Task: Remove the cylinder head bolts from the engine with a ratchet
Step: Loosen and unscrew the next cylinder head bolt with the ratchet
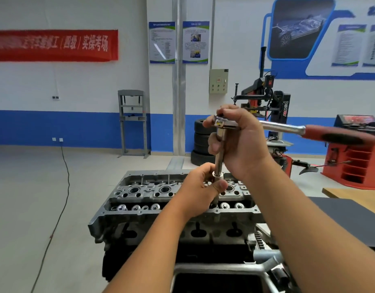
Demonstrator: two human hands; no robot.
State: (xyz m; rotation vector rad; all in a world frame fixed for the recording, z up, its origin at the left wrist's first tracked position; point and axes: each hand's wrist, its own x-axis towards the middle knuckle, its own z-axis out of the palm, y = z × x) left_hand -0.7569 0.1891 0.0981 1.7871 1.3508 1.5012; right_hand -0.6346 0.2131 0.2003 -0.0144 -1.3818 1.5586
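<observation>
The grey cylinder head (pixel 140 193) lies on top of the engine, on a stand in front of me. A ratchet with a red and black handle (pixel 338 135) sticks out to the right. Its chrome extension bar (pixel 220 157) runs straight down toward the head. My right hand (pixel 243 142) wraps around the ratchet's head and the upper part of the bar. My left hand (pixel 200 188) grips the socket at the bar's lower end, just above the head. The bolt under the socket is hidden by my fingers.
A dark mat (pixel 349 223) on a wooden table lies to the right. Behind stand stacked tyres (pixel 201 140), a tyre changer (pixel 273 106), a red machine (pixel 359 159) and a grey press frame (pixel 132 121). A black cable (pixel 62 199) crosses the floor on the left.
</observation>
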